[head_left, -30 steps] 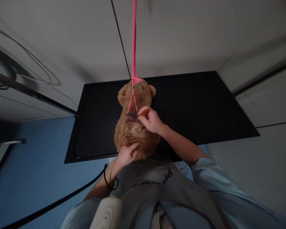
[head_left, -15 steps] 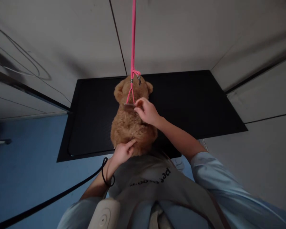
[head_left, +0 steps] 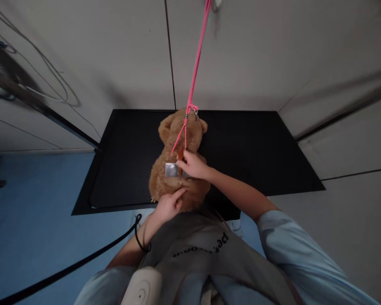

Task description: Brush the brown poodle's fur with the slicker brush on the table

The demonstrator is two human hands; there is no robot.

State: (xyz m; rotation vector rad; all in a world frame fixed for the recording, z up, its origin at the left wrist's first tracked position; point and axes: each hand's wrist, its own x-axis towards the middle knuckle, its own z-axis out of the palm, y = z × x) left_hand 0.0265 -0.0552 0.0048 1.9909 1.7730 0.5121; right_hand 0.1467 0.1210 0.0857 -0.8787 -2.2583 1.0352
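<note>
1. Brown curly fur fills the middle of my view: the dog [head_left: 178, 169] stands on the black table [head_left: 257, 148], head toward the far wall, rump at the near edge just in front of my apron [head_left: 206, 254].
2. My right hand [head_left: 192, 165] is closed around the orange handle of the slicker brush [head_left: 172, 170], whose metal pad lies flat on the dog's back. If I press too hard or drag it against a knot, I judge the pins could scratch skin or make the dog flinch.
3. My left hand [head_left: 167, 205] rests against the rump, fingers loosely curled on the fur rather than gripping anything. That is only a light steadying touch, so a sudden step toward the near edge could carry the hindquarters off the table.
4. The pink leash [head_left: 195, 72] runs up from the neck to somewhere above the frame, looking fairly taut. Should the dog drop or lunge, the loop could tighten on its throat; my brush strokes near the shoulders could also snag the two pink strands.
5. A black cord [head_left: 82, 264] crosses the blue floor [head_left: 34, 212] at the near left, passing close to my left wrist. I could catch it with an arm or a foot and jolt my balance while leaning in.
6. The light is dim, so I cannot tell how matted the coat is under the pad.
</note>
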